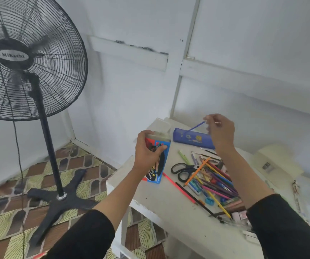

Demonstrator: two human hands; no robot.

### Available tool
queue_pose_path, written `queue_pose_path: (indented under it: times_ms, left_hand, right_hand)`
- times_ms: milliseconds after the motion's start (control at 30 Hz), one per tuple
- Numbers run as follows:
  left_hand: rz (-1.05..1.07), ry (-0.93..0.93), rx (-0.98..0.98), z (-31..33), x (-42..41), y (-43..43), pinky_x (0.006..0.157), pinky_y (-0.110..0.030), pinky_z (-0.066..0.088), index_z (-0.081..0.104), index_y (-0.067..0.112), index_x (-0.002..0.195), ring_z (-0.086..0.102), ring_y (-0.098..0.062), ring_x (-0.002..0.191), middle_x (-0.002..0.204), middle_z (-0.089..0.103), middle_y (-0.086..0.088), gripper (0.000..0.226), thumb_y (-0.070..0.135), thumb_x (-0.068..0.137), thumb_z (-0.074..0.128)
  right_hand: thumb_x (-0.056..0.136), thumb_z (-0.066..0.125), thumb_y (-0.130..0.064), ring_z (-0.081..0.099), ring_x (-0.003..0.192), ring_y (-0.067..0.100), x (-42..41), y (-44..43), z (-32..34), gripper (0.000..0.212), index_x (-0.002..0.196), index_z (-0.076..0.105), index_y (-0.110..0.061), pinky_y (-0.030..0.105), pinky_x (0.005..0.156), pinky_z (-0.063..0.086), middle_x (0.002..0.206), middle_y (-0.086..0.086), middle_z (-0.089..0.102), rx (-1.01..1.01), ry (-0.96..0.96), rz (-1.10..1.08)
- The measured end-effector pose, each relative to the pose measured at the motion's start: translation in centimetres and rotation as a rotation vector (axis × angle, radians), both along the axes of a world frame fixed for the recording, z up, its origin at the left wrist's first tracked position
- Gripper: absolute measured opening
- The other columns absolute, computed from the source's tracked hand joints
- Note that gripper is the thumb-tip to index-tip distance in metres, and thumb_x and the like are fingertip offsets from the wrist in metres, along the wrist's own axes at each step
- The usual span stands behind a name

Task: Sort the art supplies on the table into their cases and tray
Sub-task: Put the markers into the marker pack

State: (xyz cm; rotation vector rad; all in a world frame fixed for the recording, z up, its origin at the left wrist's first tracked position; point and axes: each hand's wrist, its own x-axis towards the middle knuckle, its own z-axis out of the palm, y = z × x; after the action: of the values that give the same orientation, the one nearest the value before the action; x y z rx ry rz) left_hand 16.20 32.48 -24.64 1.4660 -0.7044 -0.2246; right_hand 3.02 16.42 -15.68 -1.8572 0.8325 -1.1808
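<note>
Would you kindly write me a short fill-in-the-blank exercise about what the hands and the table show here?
1. The left hand grips the pencil box while the right hand pinches a ____ pencil.
2. The scissors on the table have ____ handles.
3. The fan stands on the person's ____ side of the table.
Missing words: blue; black; left.

left hand curled in a grip, right hand raised, pinching
</note>
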Motion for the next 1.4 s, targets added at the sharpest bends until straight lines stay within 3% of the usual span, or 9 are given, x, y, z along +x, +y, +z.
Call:
queue_pose_path:
  times_ms: [167, 367, 567, 733, 900, 1000, 1167, 1267, 1400]
  left_hand:
    - [0.016, 0.001, 0.028, -0.5, 0.3, 0.1, 0.067, -0.014, 0.052, 0.042, 0.022, 0.105, 0.063, -0.009, 0.083, 0.100, 0.056, -0.005, 0.048, 0.017, 0.076, 0.079]
    - [-0.014, -0.007, -0.001, -0.4, 0.2, 0.2, 0.066, -0.016, 0.052, 0.040, 0.024, 0.101, 0.063, -0.019, 0.084, 0.098, 0.056, -0.008, 0.046, 0.015, 0.077, 0.078]
    - [-0.030, 0.002, -0.010, -0.5, 0.2, 0.3, 0.065, -0.014, 0.051, 0.040, 0.023, 0.102, 0.063, -0.016, 0.082, 0.098, 0.057, -0.007, 0.045, 0.016, 0.078, 0.077]
    - [-0.044, -0.017, -0.014, -0.9, 0.3, 0.3, 0.066, -0.017, 0.053, 0.038, 0.030, 0.098, 0.063, -0.012, 0.082, 0.097, 0.055, -0.007, 0.046, 0.016, 0.078, 0.078]
    - [-0.048, -0.013, -0.041, -1.0, 0.4, 0.3, 0.067, -0.016, 0.052, 0.038, 0.029, 0.099, 0.061, -0.008, 0.080, 0.098, 0.054, -0.006, 0.048, 0.014, 0.077, 0.078]
    - [-0.051, 0.010, -0.040, -1.0, 0.3, 0.5, 0.067, -0.016, 0.052, 0.038, 0.027, 0.101, 0.061, -0.007, 0.079, 0.097, 0.054, -0.005, 0.048, 0.014, 0.077, 0.078]
    - [-0.052, 0.013, -0.062, -0.8, 0.1, 0.6, 0.068, -0.016, 0.052, 0.038, 0.024, 0.103, 0.061, -0.012, 0.083, 0.098, 0.054, -0.005, 0.048, 0.009, 0.077, 0.076]
    - [-0.065, 0.013, -0.061, -0.9, 0.1, 0.6, 0.070, -0.018, 0.053, 0.038, 0.023, 0.103, 0.062, -0.014, 0.085, 0.099, 0.053, -0.005, 0.048, 0.009, 0.078, 0.076]
    - [-0.077, 0.001, -0.061, -0.8, 0.0, 0.7, 0.067, -0.014, 0.051, 0.038, 0.018, 0.105, 0.061, -0.003, 0.079, 0.096, 0.051, -0.003, 0.048, 0.005, 0.078, 0.075]
  right_hand:
    - [0.099, 0.044, -0.015, 0.052, 0.042, 0.012, 0.5, 1.1, 1.9, 0.029, 0.073, 0.054, -0.008, 0.023, 0.046, 0.046, 0.063, 0.005, 0.066, 0.158, -0.184, 0.111]
    - [0.099, 0.042, -0.009, 0.059, 0.047, 0.013, 2.2, 3.0, 2.4, 0.026, 0.075, 0.052, -0.006, 0.023, 0.049, 0.050, 0.064, 0.010, 0.066, 0.218, -0.235, 0.201]
    - [0.099, 0.041, -0.008, 0.061, 0.049, 0.012, 3.5, 3.6, 1.8, 0.026, 0.076, 0.052, -0.009, 0.024, 0.052, 0.052, 0.069, 0.016, 0.064, 0.134, -0.183, 0.202]
    - [0.098, 0.038, 0.000, 0.054, 0.044, 0.007, 3.9, 4.8, 1.8, 0.023, 0.079, 0.051, -0.004, 0.021, 0.050, 0.050, 0.063, 0.007, 0.061, -0.095, -0.043, 0.318]
    - [0.090, 0.055, 0.000, 0.055, 0.056, -0.001, 5.5, 6.2, -0.4, 0.012, 0.085, 0.063, -0.006, 0.015, 0.055, 0.044, 0.073, -0.003, 0.060, -0.218, 0.172, 0.372]
    - [0.083, 0.066, -0.005, 0.057, 0.059, 0.001, 6.0, 7.2, -2.6, 0.013, 0.094, 0.062, -0.011, 0.012, 0.060, 0.044, 0.071, 0.008, 0.066, -0.124, 0.110, 0.306]
    - [0.081, 0.067, -0.009, 0.062, 0.066, 0.002, 6.0, 8.1, -4.9, 0.006, 0.084, 0.064, -0.014, 0.018, 0.062, 0.046, 0.072, -0.014, 0.065, -0.147, 0.075, 0.227]
    - [0.084, 0.064, -0.010, 0.063, 0.076, 0.014, 5.6, 8.3, -5.7, 0.013, 0.095, 0.064, -0.017, 0.028, 0.067, 0.051, 0.080, -0.004, 0.068, -0.225, 0.085, 0.186]
    - [0.085, 0.061, -0.008, 0.052, 0.079, 0.008, 5.3, 8.3, -6.1, 0.009, 0.090, 0.068, -0.011, 0.031, 0.068, 0.049, 0.085, 0.006, 0.067, -0.398, 0.121, 0.164]
